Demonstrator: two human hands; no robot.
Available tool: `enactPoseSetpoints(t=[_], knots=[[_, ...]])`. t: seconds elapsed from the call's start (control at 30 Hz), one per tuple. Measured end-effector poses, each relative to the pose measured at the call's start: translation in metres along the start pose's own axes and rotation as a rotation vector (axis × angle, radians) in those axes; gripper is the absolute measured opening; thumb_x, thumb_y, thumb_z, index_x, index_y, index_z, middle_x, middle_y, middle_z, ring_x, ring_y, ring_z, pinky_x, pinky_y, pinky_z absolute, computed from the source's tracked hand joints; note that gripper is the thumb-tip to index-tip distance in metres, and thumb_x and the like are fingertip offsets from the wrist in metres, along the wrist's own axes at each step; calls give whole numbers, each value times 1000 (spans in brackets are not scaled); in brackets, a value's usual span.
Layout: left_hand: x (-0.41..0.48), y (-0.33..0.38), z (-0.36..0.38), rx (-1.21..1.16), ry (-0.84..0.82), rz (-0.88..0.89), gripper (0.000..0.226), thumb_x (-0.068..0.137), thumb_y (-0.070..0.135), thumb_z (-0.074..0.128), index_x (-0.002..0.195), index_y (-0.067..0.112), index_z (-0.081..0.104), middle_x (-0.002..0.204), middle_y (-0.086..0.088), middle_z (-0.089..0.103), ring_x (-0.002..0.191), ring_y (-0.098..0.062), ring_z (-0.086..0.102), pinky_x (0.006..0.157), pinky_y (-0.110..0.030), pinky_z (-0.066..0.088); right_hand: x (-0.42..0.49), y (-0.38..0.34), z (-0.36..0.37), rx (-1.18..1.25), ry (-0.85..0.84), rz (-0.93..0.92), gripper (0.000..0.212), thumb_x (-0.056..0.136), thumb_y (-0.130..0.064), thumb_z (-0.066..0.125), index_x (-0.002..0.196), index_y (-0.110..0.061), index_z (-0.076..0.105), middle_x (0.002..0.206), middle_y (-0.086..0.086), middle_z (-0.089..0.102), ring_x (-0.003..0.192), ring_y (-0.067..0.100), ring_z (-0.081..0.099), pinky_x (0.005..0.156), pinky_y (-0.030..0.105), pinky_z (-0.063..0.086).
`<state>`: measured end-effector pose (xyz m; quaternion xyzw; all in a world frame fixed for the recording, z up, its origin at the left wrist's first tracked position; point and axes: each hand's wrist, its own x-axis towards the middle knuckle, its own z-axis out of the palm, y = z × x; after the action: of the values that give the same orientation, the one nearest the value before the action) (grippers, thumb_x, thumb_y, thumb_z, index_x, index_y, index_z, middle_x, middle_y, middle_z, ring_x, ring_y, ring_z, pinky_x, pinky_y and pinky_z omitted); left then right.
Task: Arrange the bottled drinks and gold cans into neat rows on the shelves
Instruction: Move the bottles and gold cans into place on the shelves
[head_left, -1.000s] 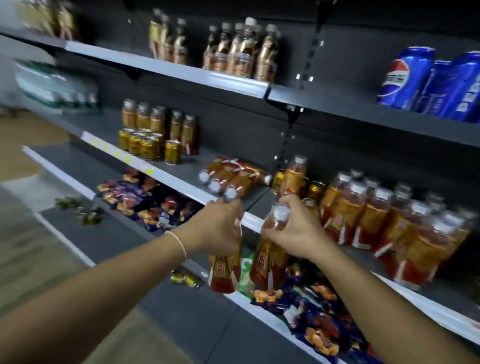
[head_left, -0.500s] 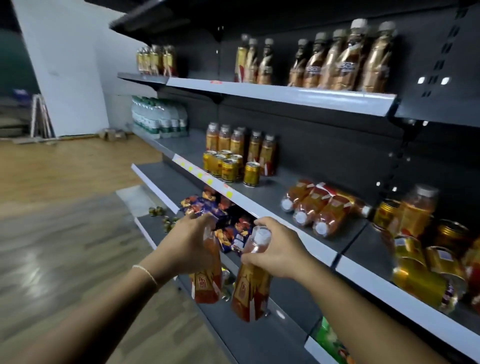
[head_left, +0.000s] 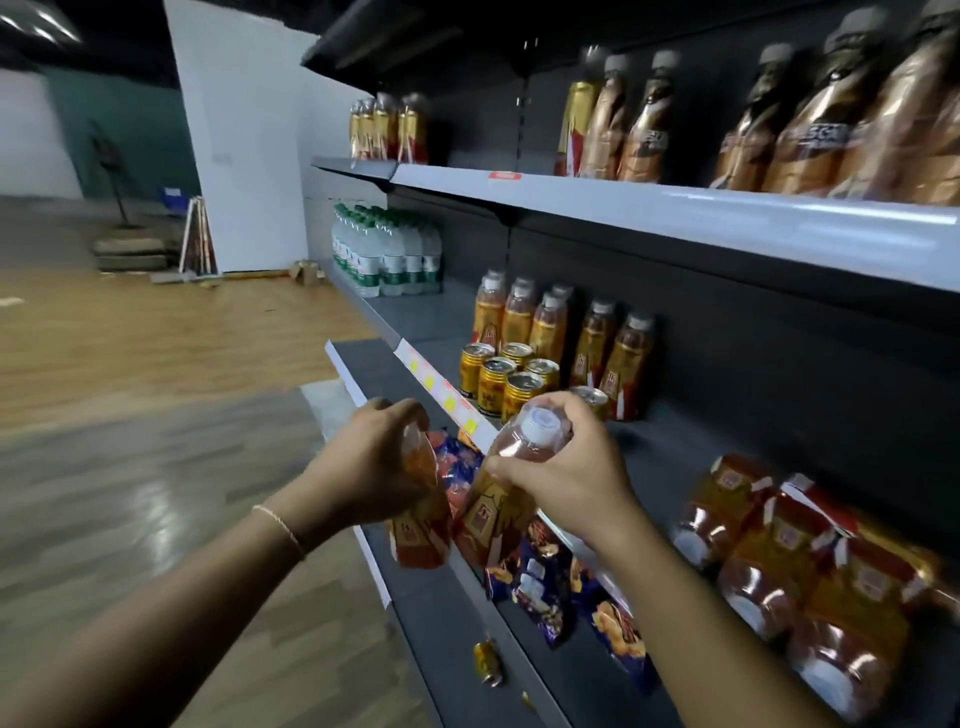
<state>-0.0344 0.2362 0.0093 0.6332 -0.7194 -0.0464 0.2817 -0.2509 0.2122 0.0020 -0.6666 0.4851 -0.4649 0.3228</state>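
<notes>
Our left hand (head_left: 371, 467) clamps its fingers round one orange drink bottle (head_left: 418, 530), our right hand (head_left: 571, 478) round a second bottle (head_left: 496, 512) at its neck. Both bottles hang side by side before the middle shelf (head_left: 675, 452), near the gold cans (head_left: 501, 376).

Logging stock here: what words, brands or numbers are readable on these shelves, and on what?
Nothing reads for certain.
Held bottles: gold label emblem, blurred.
Top-shelf bottles: pale lettering, smeared.
Gold cans: dark print, too small.
Red shelf tag: too small.
Yellow shelf tags: unreadable.
</notes>
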Motion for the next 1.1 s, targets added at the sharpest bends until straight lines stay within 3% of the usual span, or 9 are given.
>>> enactPoseSetpoints(t=[0.1, 0.2, 0.33, 0.47, 0.57, 0.7, 0.87, 1.1], knots=[[27, -12, 1, -28, 60, -32, 58, 64, 19, 79, 117, 22, 57, 108, -4, 52, 97, -24, 54, 78, -37, 51, 26, 10, 6, 62, 18, -25, 58, 54, -23, 88, 95, -45, 54, 91, -28, 64, 82, -2, 65, 76, 36, 61], [53, -25, 2, -33, 86, -36, 57, 62, 14, 76, 116, 21, 57, 106, -5, 52, 92, -25, 53, 73, -32, 47, 45, 18, 14, 81, 6, -39, 60, 55, -22, 89, 95, -51, 53, 95, -32, 62, 84, -4, 65, 73, 32, 61], [88, -43, 1, -37, 102, -51, 59, 63, 14, 77, 119, 19, 57, 106, -6, 52, 87, -24, 52, 69, -27, 43, 73, 25, 30, 81, -2, -38, 60, 56, -21, 90, 96, -49, 54, 94, -22, 65, 84, -1, 66, 74, 32, 61], [121, -65, 0, -47, 120, -36, 59, 63, 14, 76, 120, 17, 59, 109, -9, 56, 94, -28, 57, 77, -32, 49, 103, 23, 52, 71, 3, -57, 61, 58, -17, 90, 96, -48, 54, 93, -24, 63, 85, -1, 65, 74, 31, 61], [149, -89, 0, -55, 122, -7, 58, 66, 16, 74, 121, 17, 59, 110, -10, 58, 98, -30, 58, 83, -35, 51, 132, 17, 70, 38, 27, -78, 60, 56, -18, 90, 99, -43, 56, 93, -16, 66, 84, 5, 67, 77, 35, 60], [199, -130, 0, -53, 132, 44, 59, 65, 15, 73, 122, 17, 57, 108, -9, 60, 98, -29, 58, 79, -34, 50, 185, 9, 99, -42, 36, -109, 63, 59, -24, 89, 110, -37, 54, 101, -11, 65, 90, 10, 66, 82, 39, 59], [276, -182, 0, -26, 170, 148, 55, 68, 15, 74, 120, 14, 57, 104, -10, 62, 93, -30, 58, 70, -25, 38, 261, 5, 147, -209, 143, -178, 64, 64, -30, 87, 110, -43, 45, 99, -20, 60, 92, 5, 62, 84, 33, 56], [370, -237, 4, -111, 173, 258, 46, 72, 14, 71, 116, 11, 58, 98, -7, 61, 94, -26, 55, 67, -24, 34, 352, 28, 191, -503, 222, -86, 71, 67, -39, 85, 126, -29, 46, 115, -3, 64, 104, 21, 62, 88, 36, 53]])
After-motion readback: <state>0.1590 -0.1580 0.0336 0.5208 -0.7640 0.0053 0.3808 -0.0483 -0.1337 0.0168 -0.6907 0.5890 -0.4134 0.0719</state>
